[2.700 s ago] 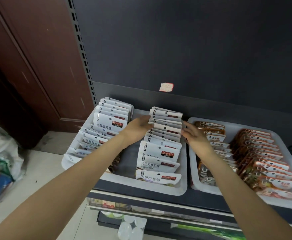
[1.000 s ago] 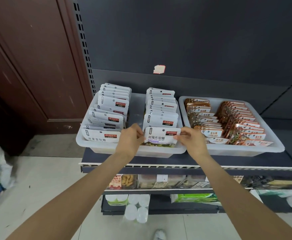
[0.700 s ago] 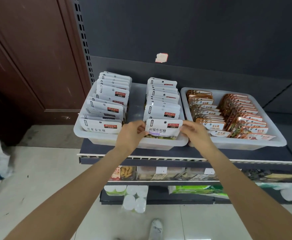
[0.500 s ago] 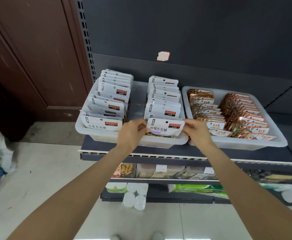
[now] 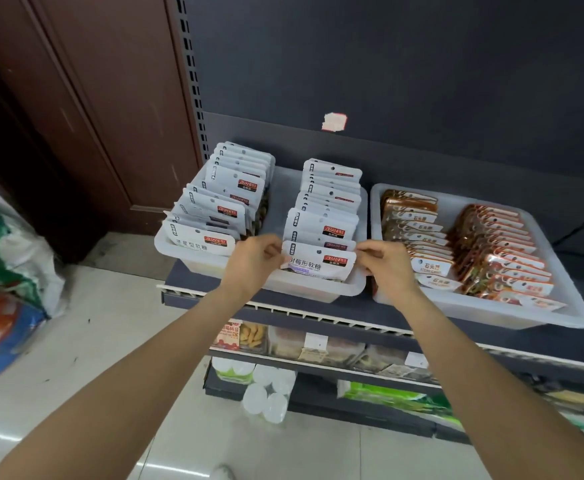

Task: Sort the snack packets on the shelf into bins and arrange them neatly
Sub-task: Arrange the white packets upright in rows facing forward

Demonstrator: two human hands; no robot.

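Observation:
Two white bins stand side by side on the dark shelf. The left bin (image 5: 285,289) holds two rows of white snack packets, a left row (image 5: 214,216) and a right row (image 5: 325,209). The frontmost white packet (image 5: 318,261) of the right row stands upright at the bin's front wall. My left hand (image 5: 254,263) pinches its left edge and my right hand (image 5: 387,265) pinches its right edge. The right bin (image 5: 491,311) holds two rows of copper and orange packets (image 5: 491,251).
A lower shelf (image 5: 318,348) carries boxed snacks and price tags, with white cups (image 5: 266,393) and green packs below. A brown wooden door (image 5: 93,98) is on the left, filled sacks (image 5: 3,282) lie on the tiled floor, and a dark back panel (image 5: 387,64) rises behind the bins.
My hands moved from the middle of the right white row to its front packet and now hold it by both edges. The camera pulled back and tilted; the packet barely moved in the last second.

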